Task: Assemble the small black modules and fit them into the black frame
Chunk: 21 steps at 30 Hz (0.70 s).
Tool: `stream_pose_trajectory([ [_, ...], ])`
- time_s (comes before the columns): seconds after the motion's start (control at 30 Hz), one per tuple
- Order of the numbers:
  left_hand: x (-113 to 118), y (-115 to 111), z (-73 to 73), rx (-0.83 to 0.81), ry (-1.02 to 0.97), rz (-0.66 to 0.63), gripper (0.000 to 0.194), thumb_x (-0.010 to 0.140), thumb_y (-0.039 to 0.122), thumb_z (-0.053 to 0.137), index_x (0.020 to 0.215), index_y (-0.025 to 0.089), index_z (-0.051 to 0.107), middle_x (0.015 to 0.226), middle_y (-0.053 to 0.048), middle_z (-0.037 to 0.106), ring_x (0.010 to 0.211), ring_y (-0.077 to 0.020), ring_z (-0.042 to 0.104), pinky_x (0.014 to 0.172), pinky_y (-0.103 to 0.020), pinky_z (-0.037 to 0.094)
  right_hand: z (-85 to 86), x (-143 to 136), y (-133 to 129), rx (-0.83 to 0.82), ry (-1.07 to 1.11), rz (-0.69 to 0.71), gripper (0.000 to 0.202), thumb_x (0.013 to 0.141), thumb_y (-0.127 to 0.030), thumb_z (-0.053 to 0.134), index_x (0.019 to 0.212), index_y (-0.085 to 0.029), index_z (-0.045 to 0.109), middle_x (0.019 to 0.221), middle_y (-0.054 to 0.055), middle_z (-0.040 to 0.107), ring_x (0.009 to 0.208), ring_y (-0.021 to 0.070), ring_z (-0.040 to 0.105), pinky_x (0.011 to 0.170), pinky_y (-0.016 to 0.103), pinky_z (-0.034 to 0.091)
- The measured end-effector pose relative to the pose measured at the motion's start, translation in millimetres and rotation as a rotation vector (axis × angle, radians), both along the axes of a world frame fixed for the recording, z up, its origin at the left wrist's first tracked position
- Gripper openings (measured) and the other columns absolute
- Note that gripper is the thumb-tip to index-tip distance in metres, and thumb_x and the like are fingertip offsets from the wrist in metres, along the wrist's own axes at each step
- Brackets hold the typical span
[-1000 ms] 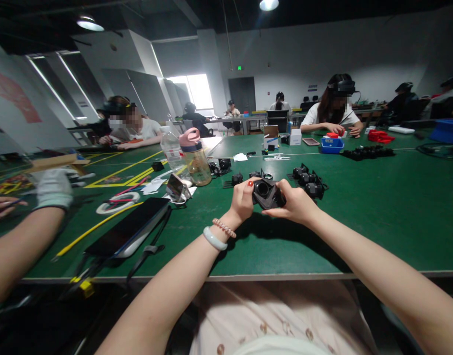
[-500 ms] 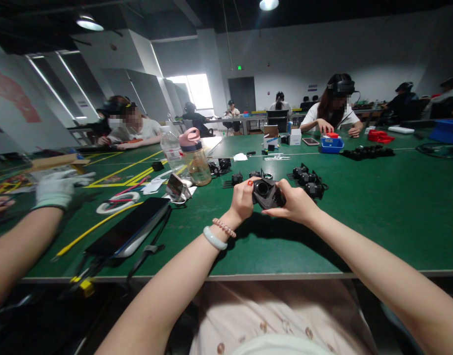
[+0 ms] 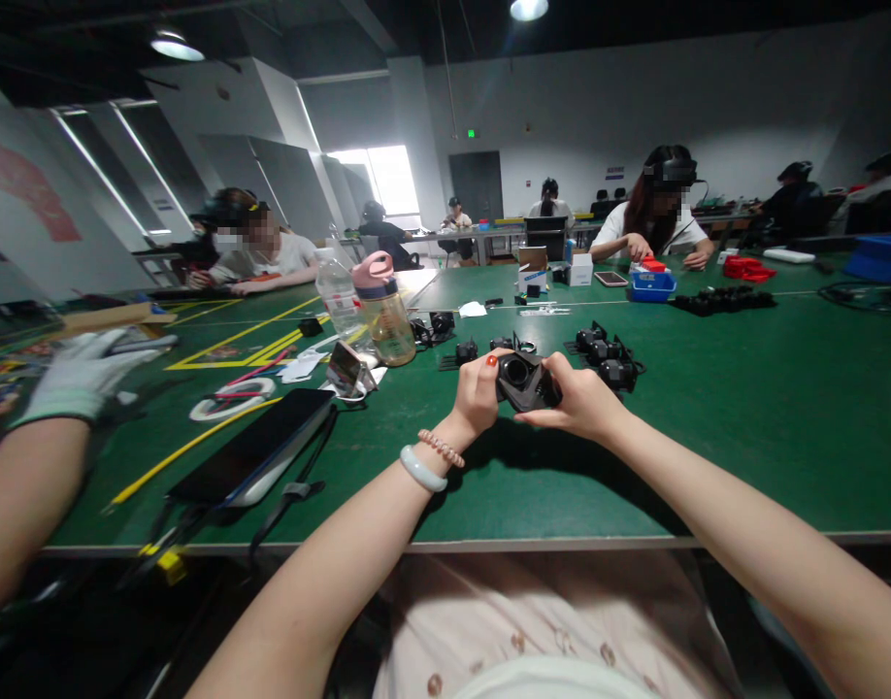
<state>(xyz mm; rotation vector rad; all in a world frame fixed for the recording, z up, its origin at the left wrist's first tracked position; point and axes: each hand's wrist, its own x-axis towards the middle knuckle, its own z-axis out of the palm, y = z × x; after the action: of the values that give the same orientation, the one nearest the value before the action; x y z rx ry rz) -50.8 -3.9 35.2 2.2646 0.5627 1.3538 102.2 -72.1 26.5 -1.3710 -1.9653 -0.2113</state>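
A black plastic part with a round opening (image 3: 522,381) is held above the green table (image 3: 714,427), between my two hands. My left hand (image 3: 478,391) is closed on its left side, thumb on top. On the other side my right hand (image 3: 573,396) grips the same part with thumb and fingers. The fingertips behind the part are hidden. Just beyond my hands lie several black assemblies (image 3: 602,354) on the right, and smaller black pieces (image 3: 466,351) on the left.
A pink-lidded bottle (image 3: 384,316) and a clear bottle (image 3: 338,296) stand left of centre. A black phone-like device (image 3: 252,451) lies nearer, beside a yellow cable (image 3: 187,449). A neighbour's gloved hand (image 3: 78,374) is at far left. Across the table, a co-worker handles a blue bin (image 3: 653,285).
My hands and the black part stay in the same place. The neighbour's gloved hand at far left has shifted left. Across the table, the co-worker's hand has moved slightly at the bin.
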Motion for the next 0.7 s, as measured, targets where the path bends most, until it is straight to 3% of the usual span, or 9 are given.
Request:
stream_pose_trajectory([
  [0.7, 0.3, -1.8, -0.3, -0.005, -0.014, 0.003, 0.044, 0.083, 0.035, 0.020, 0.081, 0.011, 0.057, 0.077, -0.006, 0.061, 0.070, -0.0137, 0.054, 0.064, -0.024, 0.041, 0.0, 0.2, 0.3, 0.005, 0.001, -0.001, 0.055, 0.060, -0.061, 0.051, 0.089, -0.016, 0.040, 0.063, 0.004, 0.057, 0.048, 0.0141, 0.053, 0.042, 0.019, 0.026],
])
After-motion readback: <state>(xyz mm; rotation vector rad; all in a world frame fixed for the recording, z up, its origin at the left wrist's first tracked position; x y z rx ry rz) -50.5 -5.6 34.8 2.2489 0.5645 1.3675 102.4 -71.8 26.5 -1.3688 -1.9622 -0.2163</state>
